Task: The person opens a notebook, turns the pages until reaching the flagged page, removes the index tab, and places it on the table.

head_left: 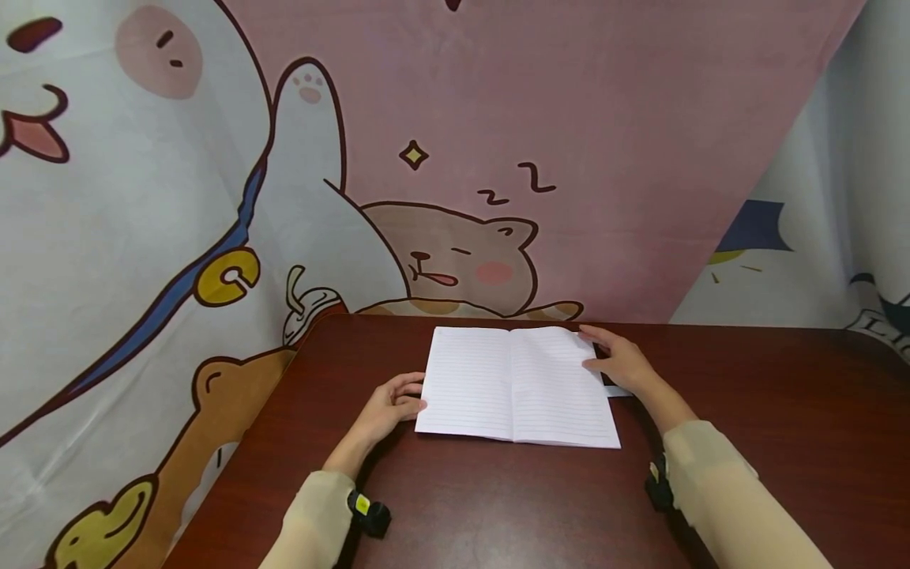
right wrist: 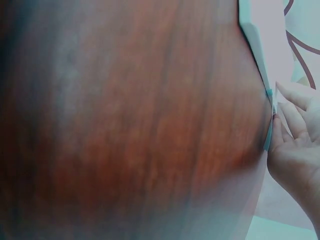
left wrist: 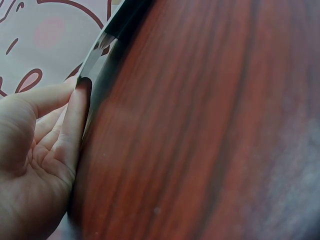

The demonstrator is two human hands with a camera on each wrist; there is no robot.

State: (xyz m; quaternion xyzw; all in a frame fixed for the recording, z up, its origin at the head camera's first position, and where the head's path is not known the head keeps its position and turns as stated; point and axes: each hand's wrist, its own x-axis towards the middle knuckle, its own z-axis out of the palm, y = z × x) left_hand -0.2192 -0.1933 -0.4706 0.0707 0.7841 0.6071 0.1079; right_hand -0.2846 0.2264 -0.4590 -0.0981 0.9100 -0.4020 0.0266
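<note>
An open notebook (head_left: 469, 379) with white lined pages lies on the table, its centre fold running toward the person. My left hand (head_left: 389, 407) pinches its left edge; the left wrist view shows the thumb and a finger of the left hand (left wrist: 45, 135) meeting on that edge. At the right edge, near the far corner, my right hand (head_left: 626, 363) holds the pages between thumb and fingers. In the right wrist view, the right hand (right wrist: 297, 125) has its fingertips on the thin edge. A pale strip (head_left: 618, 391) sticks out from beneath the notebook's right side.
The dark reddish wooden table (head_left: 462, 506) carries the notebook near its far edge. Behind hangs a cartoon-printed cloth (head_left: 604, 158) with sleeping animals. Each wrist wears a small black device; the left device (head_left: 370, 514) sits beside the sleeve cuff.
</note>
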